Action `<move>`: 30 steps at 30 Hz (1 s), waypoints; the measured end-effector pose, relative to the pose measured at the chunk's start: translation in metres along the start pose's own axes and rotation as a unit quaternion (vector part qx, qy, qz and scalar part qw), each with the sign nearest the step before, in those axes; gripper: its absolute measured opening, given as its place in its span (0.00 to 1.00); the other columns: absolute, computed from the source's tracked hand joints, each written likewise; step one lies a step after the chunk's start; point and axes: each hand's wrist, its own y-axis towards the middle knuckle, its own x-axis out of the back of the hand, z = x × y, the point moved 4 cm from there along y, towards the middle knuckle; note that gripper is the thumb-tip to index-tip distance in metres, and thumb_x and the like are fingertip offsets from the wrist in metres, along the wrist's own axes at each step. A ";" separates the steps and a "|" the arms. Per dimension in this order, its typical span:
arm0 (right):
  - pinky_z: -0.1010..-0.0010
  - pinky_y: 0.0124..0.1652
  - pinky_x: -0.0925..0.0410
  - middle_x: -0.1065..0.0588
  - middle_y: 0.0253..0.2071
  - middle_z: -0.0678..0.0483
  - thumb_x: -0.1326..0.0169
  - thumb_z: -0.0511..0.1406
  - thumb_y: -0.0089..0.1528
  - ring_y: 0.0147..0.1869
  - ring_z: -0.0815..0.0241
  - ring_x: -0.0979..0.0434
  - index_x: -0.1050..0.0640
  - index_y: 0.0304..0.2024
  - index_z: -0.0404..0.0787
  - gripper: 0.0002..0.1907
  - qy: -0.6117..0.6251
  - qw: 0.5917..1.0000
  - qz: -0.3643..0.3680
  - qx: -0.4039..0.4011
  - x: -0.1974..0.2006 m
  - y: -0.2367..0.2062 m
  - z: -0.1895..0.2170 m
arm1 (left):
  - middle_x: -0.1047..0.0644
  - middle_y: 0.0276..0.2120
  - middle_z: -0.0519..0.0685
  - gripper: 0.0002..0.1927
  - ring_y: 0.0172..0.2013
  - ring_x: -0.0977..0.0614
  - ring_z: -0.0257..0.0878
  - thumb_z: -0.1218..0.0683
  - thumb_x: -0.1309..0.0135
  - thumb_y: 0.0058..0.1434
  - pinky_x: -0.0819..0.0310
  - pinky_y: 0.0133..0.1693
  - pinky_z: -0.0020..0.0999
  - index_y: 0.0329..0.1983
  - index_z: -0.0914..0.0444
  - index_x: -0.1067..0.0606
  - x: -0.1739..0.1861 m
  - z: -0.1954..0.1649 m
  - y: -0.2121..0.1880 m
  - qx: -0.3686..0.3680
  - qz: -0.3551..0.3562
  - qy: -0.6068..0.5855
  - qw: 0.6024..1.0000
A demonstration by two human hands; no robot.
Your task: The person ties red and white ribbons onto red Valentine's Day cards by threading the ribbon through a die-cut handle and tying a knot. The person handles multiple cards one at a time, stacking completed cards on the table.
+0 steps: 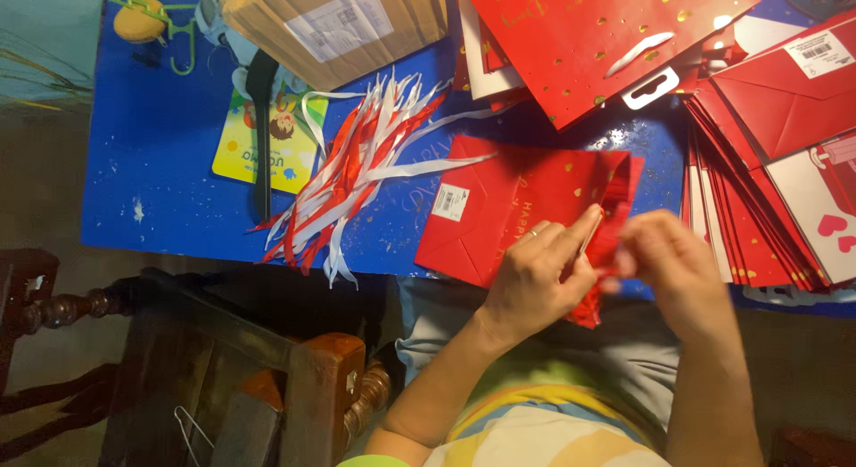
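Blue table [169,190] below, both hands, left hand [535,275] and right hand [669,262], apparently pinch a red gift bag [508,204].

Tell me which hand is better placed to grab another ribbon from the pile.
Left, probably. The left hand rests on the red gift bag, on the side nearer the ribbon pile. The right hand is farther away, pinching the bag's top edge.

cardboard box [334,21], ribbon pile [343,177], wooden chair [241,378]
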 end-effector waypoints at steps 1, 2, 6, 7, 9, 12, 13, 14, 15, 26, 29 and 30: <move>0.65 0.41 0.27 0.28 0.34 0.54 0.57 0.36 0.73 0.37 0.65 0.26 0.26 0.49 0.37 0.11 -0.058 0.998 0.017 0.026 -0.012 0.002 0.005 | 0.27 0.32 0.53 0.32 0.33 0.24 0.45 0.65 0.45 0.60 0.25 0.39 0.39 0.70 0.66 0.32 0.003 -0.005 0.001 -0.017 -0.008 0.015 1.000; 0.68 0.44 0.29 0.27 0.37 0.54 0.57 0.35 0.72 0.41 0.66 0.26 0.27 0.52 0.36 0.11 -0.115 0.991 0.033 0.051 -0.022 0.003 0.008 | 0.28 0.33 0.52 0.32 0.32 0.25 0.46 0.66 0.45 0.60 0.25 0.39 0.39 0.70 0.67 0.33 0.007 -0.009 0.001 -0.034 -0.015 0.029 0.999; 0.72 0.39 0.31 0.25 0.35 0.52 0.54 0.34 0.69 0.39 0.65 0.28 0.28 0.51 0.34 0.11 -0.296 0.951 0.053 0.066 -0.036 -0.001 0.013 | 0.30 0.31 0.50 0.34 0.31 0.26 0.44 0.67 0.44 0.58 0.25 0.38 0.37 0.70 0.66 0.32 0.018 -0.025 -0.001 -0.057 -0.028 0.024 0.998; 0.71 0.38 0.31 0.24 0.34 0.51 0.54 0.34 0.69 0.39 0.64 0.28 0.27 0.49 0.34 0.10 -0.306 0.949 0.053 0.051 -0.036 -0.001 0.011 | 0.30 0.31 0.50 0.33 0.31 0.26 0.44 0.67 0.43 0.58 0.25 0.38 0.36 0.69 0.66 0.32 0.020 -0.028 -0.001 -0.062 -0.034 0.021 0.997; 0.71 0.37 0.31 0.24 0.33 0.50 0.52 0.33 0.69 0.37 0.64 0.28 0.26 0.46 0.33 0.09 -0.328 0.943 0.057 0.022 -0.036 -0.001 0.009 | 0.30 0.31 0.50 0.32 0.30 0.27 0.43 0.68 0.43 0.58 0.25 0.38 0.35 0.68 0.65 0.31 0.023 -0.033 -0.002 -0.072 -0.048 0.015 0.996; 0.71 0.41 0.30 0.22 0.36 0.50 0.52 0.32 0.69 0.40 0.63 0.25 0.25 0.50 0.33 0.10 -0.345 0.935 0.047 0.069 -0.035 -0.006 0.020 | 0.29 0.31 0.49 0.32 0.31 0.26 0.42 0.68 0.44 0.57 0.25 0.39 0.34 0.68 0.64 0.29 0.029 -0.033 0.001 -0.061 -0.064 0.008 0.996; 0.72 0.44 0.30 0.22 0.39 0.50 0.53 0.31 0.69 0.43 0.64 0.24 0.26 0.53 0.34 0.12 -0.300 0.950 0.045 0.079 -0.036 -0.009 0.025 | 0.28 0.32 0.49 0.32 0.31 0.26 0.41 0.67 0.43 0.58 0.25 0.39 0.34 0.68 0.64 0.29 0.031 -0.033 0.001 -0.058 -0.063 0.006 0.996; 0.72 0.46 0.30 0.21 0.42 0.50 0.55 0.30 0.69 0.46 0.64 0.23 0.27 0.56 0.35 0.14 -0.254 0.962 0.042 0.089 -0.037 -0.012 0.031 | 0.27 0.33 0.49 0.32 0.31 0.25 0.41 0.67 0.43 0.58 0.25 0.39 0.34 0.68 0.63 0.29 0.033 -0.032 0.002 -0.055 -0.062 0.004 0.997; 0.73 0.49 0.30 0.21 0.45 0.50 0.56 0.30 0.69 0.49 0.65 0.22 0.27 0.59 0.36 0.16 -0.208 0.972 0.040 0.100 -0.038 -0.015 0.037 | 0.27 0.33 0.48 0.32 0.32 0.25 0.41 0.67 0.42 0.58 0.25 0.39 0.34 0.68 0.63 0.29 0.034 -0.031 0.003 -0.052 -0.061 0.002 0.997; 0.49 0.63 0.38 0.38 0.63 0.28 0.39 0.27 0.45 0.71 0.37 0.43 0.29 0.60 0.35 0.38 -0.545 0.729 -0.133 0.392 -0.068 -0.032 0.104 | 0.26 0.27 0.46 0.18 0.29 0.25 0.38 0.62 0.42 0.58 0.27 0.36 0.32 0.53 0.59 0.19 0.048 -0.039 0.007 0.040 0.057 -0.116 0.991; 0.47 0.67 0.39 0.29 0.60 0.39 0.32 0.29 0.47 0.71 0.42 0.37 0.21 0.50 0.42 0.27 -0.573 0.705 -0.129 0.398 -0.070 -0.033 0.098 | 0.27 0.27 0.47 0.13 0.31 0.24 0.39 0.57 0.39 0.61 0.28 0.37 0.33 0.49 0.59 0.20 0.056 -0.048 0.006 0.003 0.080 -0.095 0.992; 0.47 0.70 0.39 0.24 0.58 0.44 0.31 0.27 0.50 0.71 0.44 0.34 0.18 0.46 0.44 0.22 -0.580 0.700 -0.130 0.397 -0.066 -0.033 0.096 | 0.26 0.28 0.47 0.11 0.32 0.24 0.39 0.55 0.37 0.62 0.28 0.37 0.33 0.48 0.59 0.20 0.059 -0.050 0.005 -0.011 0.086 -0.093 0.992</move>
